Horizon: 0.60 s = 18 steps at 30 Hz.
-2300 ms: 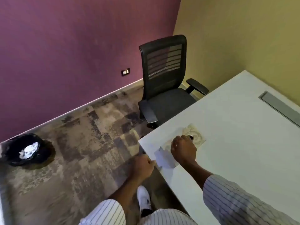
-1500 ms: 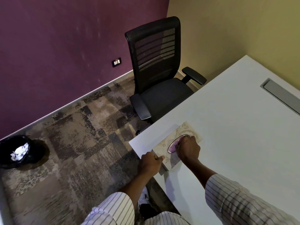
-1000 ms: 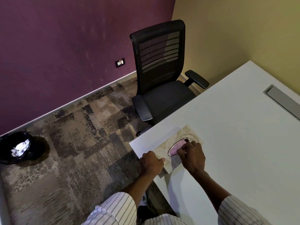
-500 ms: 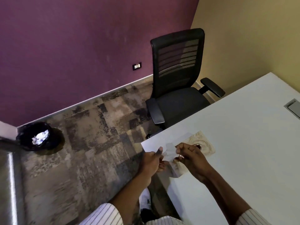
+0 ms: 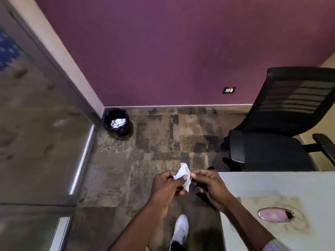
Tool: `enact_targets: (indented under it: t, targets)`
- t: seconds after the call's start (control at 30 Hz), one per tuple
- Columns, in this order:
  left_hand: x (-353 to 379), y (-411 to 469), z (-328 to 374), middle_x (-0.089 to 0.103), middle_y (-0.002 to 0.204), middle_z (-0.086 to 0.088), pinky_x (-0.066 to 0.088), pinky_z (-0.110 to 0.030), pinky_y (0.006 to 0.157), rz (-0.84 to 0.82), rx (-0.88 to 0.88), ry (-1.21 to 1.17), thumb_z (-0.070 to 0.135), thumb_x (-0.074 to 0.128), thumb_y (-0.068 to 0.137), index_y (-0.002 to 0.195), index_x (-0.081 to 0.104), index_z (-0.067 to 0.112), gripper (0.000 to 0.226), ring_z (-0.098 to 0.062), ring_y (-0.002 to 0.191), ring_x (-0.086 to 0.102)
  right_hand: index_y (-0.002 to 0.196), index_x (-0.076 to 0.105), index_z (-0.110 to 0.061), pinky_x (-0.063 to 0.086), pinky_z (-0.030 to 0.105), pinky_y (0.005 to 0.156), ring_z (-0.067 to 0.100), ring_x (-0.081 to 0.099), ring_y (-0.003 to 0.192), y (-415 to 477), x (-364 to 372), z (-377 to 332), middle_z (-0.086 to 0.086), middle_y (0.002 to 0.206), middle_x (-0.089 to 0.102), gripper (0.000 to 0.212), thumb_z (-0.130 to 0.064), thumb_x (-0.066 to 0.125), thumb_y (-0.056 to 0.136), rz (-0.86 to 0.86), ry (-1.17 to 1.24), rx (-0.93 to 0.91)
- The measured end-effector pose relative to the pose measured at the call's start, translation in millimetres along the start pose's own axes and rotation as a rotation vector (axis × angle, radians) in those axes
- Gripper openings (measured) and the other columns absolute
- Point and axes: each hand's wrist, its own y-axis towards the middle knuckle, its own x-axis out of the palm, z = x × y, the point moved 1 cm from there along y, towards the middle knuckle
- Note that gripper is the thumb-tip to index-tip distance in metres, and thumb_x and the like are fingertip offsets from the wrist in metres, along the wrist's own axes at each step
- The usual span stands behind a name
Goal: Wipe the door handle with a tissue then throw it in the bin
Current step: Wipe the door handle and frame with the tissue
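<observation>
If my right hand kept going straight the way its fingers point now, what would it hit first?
The right hand points left at the tissue, which its fingertips already pinch; just past that is the left hand. Depth between them is hard to judge.

Both hands pinching a white tissue [image 5: 183, 173] over carpet, black bin [image 5: 116, 121] in corner

Open carpet [image 5: 163, 142] lies between the hands [image 5: 188, 182] and the bin [image 5: 116, 122], with the chair [image 5: 281, 133] and tabletop [image 5: 272, 182] crowding the right.
</observation>
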Motion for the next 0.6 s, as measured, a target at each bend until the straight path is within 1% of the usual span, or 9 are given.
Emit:
enact_targets:
  t: [0.07, 0.1, 0.17, 0.2, 0.27, 0.33, 0.43, 0.53, 0.6]
  targets:
    - [-30.8, -0.1, 3.4, 0.077, 0.078, -0.016, 0.058, -0.03, 0.066, 0.126, 0.078, 0.028, 0.005, 0.088, 0.093, 0.09, 0.073, -0.001, 0.016, -0.021, 0.064, 0.069, 0.106, 0.082, -0.003, 0.051, 0.027, 0.058, 0.024, 0.064, 0.072, 12.7, 33.0, -1.4, 0.023, 0.095, 0.073, 0.068, -0.063, 0.088, 0.074, -0.061, 0.013, 0.03]
    - [-47.0, -0.7, 4.9, 0.079, 0.081, -0.021, 0.058, -0.033, 0.071, 0.183, 0.119, 0.055, 0.009, 0.091, 0.091, 0.092, 0.076, -0.003, 0.019, -0.023, 0.069, 0.068, 0.112, 0.082, -0.004, 0.059, 0.035, 0.067, 0.029, 0.073, 0.08, 18.1, 51.3, -1.9, 0.023, 0.103, 0.078, 0.069, -0.065, 0.082, 0.081, -0.096, 0.024, 0.056]
    - [-81.4, -4.3, 7.0, 0.08, 0.086, -0.023, 0.058, -0.039, 0.077, 0.284, 0.188, 0.095, 0.014, 0.093, 0.089, 0.091, 0.079, 0.0, 0.019, -0.022, 0.074, 0.067, 0.116, 0.081, -0.003, 0.064, 0.045, 0.088, 0.038, 0.079, 0.101, 27.9, 89.2, -2.4, 0.025, 0.115, 0.08, 0.077, -0.071, 0.077, 0.081, -0.148, 0.034, 0.096]
    - [-98.8, -6.9, 8.7, 0.081, 0.085, -0.021, 0.06, -0.043, 0.077, 0.329, 0.211, 0.103, 0.016, 0.093, 0.089, 0.09, 0.08, 0.003, 0.019, -0.022, 0.075, 0.067, 0.116, 0.081, -0.003, 0.063, 0.047, 0.092, 0.039, 0.079, 0.105, 32.1, 109.1, -3.0, 0.026, 0.116, 0.08, 0.081, -0.074, 0.079, 0.077, -0.173, 0.024, 0.101]
    - [-134.0, -12.6, 11.9, 0.084, 0.088, -0.016, 0.065, -0.049, 0.082, 0.409, 0.227, 0.104, 0.02, 0.093, 0.088, 0.088, 0.081, 0.008, 0.017, -0.022, 0.076, 0.07, 0.114, 0.082, -0.003, 0.064, 0.043, 0.09, 0.036, 0.079, 0.105, 37.0, 149.1, -5.8, 0.025, 0.116, 0.08, 0.083, -0.075, 0.081, 0.072, -0.244, -0.018, 0.091]
    - [-167.9, -20.6, 15.5, 0.085, 0.084, -0.008, 0.066, -0.049, 0.082, 0.46, 0.241, 0.078, 0.023, 0.092, 0.088, 0.086, 0.081, 0.013, 0.015, -0.019, 0.074, 0.073, 0.114, 0.082, -0.006, 0.063, 0.033, 0.078, 0.03, 0.08, 0.098, 40.0, 188.3, -8.2, 0.023, 0.113, 0.081, 0.071, -0.065, 0.084, 0.076, -0.317, -0.086, 0.063]
    - [-218.3, -31.5, 19.5, 0.085, 0.082, -0.001, 0.067, -0.043, 0.078, 0.52, 0.266, 0.028, 0.026, 0.089, 0.092, 0.086, 0.082, 0.017, 0.013, -0.015, 0.073, 0.076, 0.11, 0.083, -0.009, 0.057, 0.026, 0.067, 0.017, 0.077, 0.082, 43.8, 245.3, -6.5, 0.016, 0.101, 0.084, 0.046, -0.045, 0.086, 0.08, -0.371, -0.212, 0.018]
    - [-270.3, -39.6, 22.5, 0.085, 0.082, -0.007, 0.063, -0.033, 0.065, 0.59, 0.278, -0.083, 0.022, 0.085, 0.097, 0.087, 0.081, 0.011, 0.016, -0.015, 0.072, 0.077, 0.106, 0.084, -0.009, 0.054, 0.031, 0.068, 0.014, 0.069, 0.073, 52.1, 298.5, -1.2, 0.009, 0.086, 0.081, 0.037, -0.038, 0.083, 0.083, -0.398, -0.266, -0.013]
    - [-304.9, -45.3, 25.7, 0.085, 0.081, -0.01, 0.059, -0.025, 0.06, 0.641, 0.282, -0.158, 0.02, 0.082, 0.1, 0.085, 0.079, 0.008, 0.019, -0.015, 0.069, 0.077, 0.105, 0.084, -0.007, 0.053, 0.027, 0.065, 0.012, 0.066, 0.069, 58.6, 334.2, 2.2, 0.005, 0.079, 0.078, 0.034, -0.034, 0.082, 0.084, -0.438, -0.273, -0.009]
